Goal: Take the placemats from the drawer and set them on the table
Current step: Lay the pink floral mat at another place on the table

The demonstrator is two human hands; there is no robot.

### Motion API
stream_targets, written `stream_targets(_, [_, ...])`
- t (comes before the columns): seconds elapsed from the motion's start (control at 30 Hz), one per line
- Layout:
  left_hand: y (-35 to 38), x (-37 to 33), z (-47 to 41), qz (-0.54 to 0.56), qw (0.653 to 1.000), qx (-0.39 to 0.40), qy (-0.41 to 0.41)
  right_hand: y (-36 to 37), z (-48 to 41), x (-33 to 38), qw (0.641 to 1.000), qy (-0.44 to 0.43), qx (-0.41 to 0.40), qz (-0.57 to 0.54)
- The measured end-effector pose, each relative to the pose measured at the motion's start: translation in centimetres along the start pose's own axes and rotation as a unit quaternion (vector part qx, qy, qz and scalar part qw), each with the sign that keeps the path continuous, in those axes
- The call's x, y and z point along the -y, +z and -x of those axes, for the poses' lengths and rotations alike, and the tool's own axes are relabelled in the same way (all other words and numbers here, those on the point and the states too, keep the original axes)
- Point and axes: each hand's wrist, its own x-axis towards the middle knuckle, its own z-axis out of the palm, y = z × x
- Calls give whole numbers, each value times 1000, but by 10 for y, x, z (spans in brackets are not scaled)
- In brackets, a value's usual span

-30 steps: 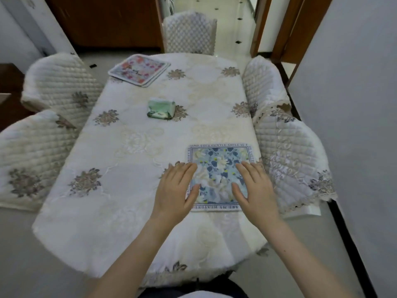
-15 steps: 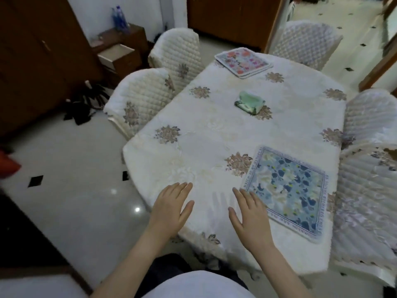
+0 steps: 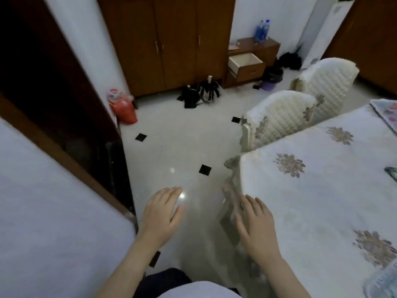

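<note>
**Dining room, head view: both hands empty**

Floor (image 3: 176, 151): pale tile, black insets. Table (image 3: 322, 201) at right under a white flowered cloth. Placemat (image 3: 386, 114): one, on the table's far edge, partly out of frame. Drawer (image 3: 246, 63): pulled open, far wall, contents not visible. Left hand (image 3: 164, 211): spread flat over the floor, holding nothing. Right hand (image 3: 254, 220): spread at the table's corner, holding nothing.

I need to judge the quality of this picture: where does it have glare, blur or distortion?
Head view: a bright glare spot on the glossy floor just by the left hand; motion blur smears the tablecloth edge near the right hand; wide-angle bending curves the door frame and cabinet; light is dim and bluish.
</note>
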Motion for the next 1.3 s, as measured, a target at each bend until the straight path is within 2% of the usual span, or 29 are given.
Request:
stream_targets(0.2, [-55, 108, -16, -20, 997, -19, -77, 51, -78, 100, 997, -59, 46, -5])
stream_targets(0.43, [-101, 170, -97, 4, 992, -68, -107, 60, -187, 157, 995, -84, 25, -41])
stream_targets(0.6, [-97, 205, -169, 8, 994, -41, -104, 80, -267, 162, 996, -84, 11, -27])
stream_targets(0.87, [-85, 253, -332, -3, 995, 39, -88, 101, -433, 155, 997, -49, 63, -19])
stream_targets(1.1, [-118, 270, -526, 17, 1000, -10, -25, 65, -593, 162, 998, -28, -22, -53])
stream_targets(1.3, [-82, 295, -661, 42, 999, 32, 4, 74, -690, 136, 996, 51, -56, -48])
